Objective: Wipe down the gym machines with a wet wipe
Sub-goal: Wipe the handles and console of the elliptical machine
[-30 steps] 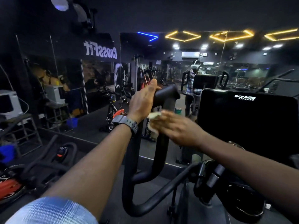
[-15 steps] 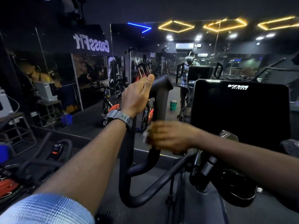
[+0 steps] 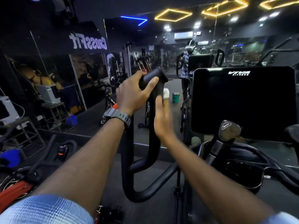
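Observation:
The machine's black curved handlebar [image 3: 127, 167] rises in the middle of the view, left of the dark console screen [image 3: 242, 102]. My left hand [image 3: 132, 94], with a grey watch on the wrist, grips the handlebar's top end, thumb across the front. My right hand [image 3: 163, 120] lies along the upper right side of the bar with its fingers straight, pressing a white wet wipe [image 3: 166, 94] against it. Only the wipe's end shows past my fingertips.
A second grip [image 3: 229, 130] stands below the console at right. A mirror wall ahead reflects the gym, a person and a green bucket [image 3: 175, 97]. Spin bikes [image 3: 14, 188] and a stand with a white box [image 3: 8, 110] crowd the left.
My right hand slid the wipe down the bar, then up to just below the top. My left hand's fingers closed round the top end.

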